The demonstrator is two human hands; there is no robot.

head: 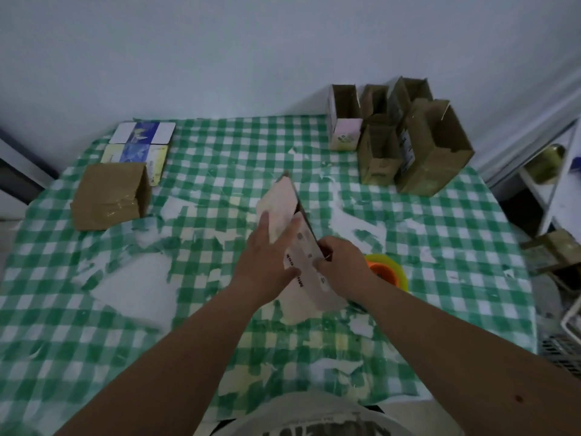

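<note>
Both bare arms are reaching forward, hands close together.
Left hand (pixel 267 256) is pressing straight fingers on a carton (pixel 283 196); right hand (pixel 342 262) is curling its fingers round the carton's edge.

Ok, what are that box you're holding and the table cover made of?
The box looks like thin paperboard: printed pink-white outside, brown inside. The table cover seems thin plastic sheet, its green check torn away in white patches; possibly coated cloth.
</note>
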